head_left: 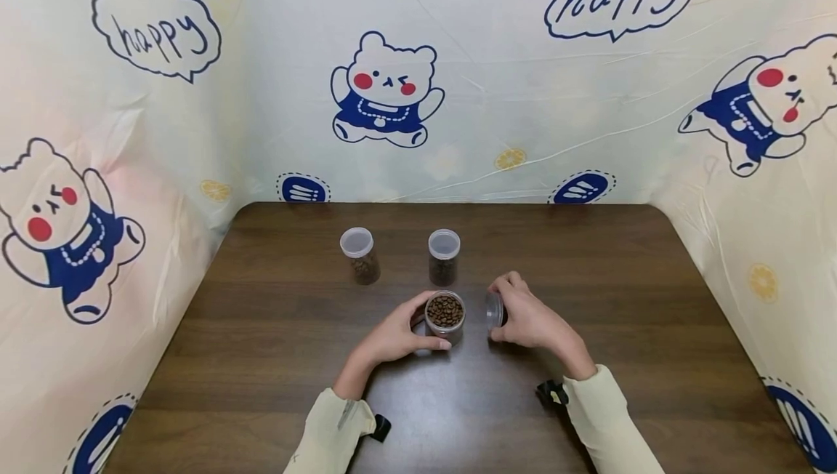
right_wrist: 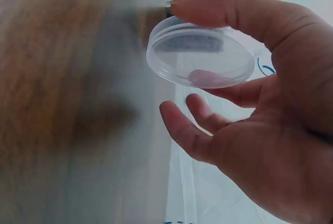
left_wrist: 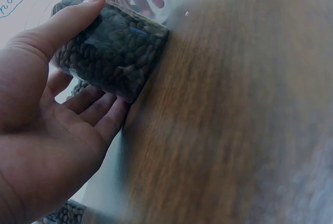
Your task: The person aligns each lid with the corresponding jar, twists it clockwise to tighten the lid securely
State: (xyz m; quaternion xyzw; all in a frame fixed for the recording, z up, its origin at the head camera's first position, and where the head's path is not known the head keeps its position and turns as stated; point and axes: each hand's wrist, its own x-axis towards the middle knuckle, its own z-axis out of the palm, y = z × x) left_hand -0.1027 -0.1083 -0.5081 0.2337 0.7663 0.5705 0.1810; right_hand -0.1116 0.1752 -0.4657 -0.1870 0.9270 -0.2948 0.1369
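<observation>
A clear plastic jar of coffee beans [head_left: 445, 312] stands uncovered on the table, full of brown beans. My left hand [head_left: 397, 330] grips it from the left; the left wrist view shows the thumb [left_wrist: 70, 23] on the near side of the jar [left_wrist: 117, 47] and the other fingers round the far side. To the right of the jar, my right hand [head_left: 535, 320] pinches a translucent screw lid [head_left: 495, 312] by its rim. In the right wrist view the lid [right_wrist: 203, 57] sits between thumb and a finger, tilted and apart from the jar, while two fingers extend free below.
Two more jars with translucent lids stand farther back on the brown wooden table [head_left: 275, 358]: one jar [head_left: 363, 263] at the left, another jar [head_left: 444, 263] behind the uncovered one. A printed cloth [head_left: 484, 89] with bear drawings hangs round the table's back and sides.
</observation>
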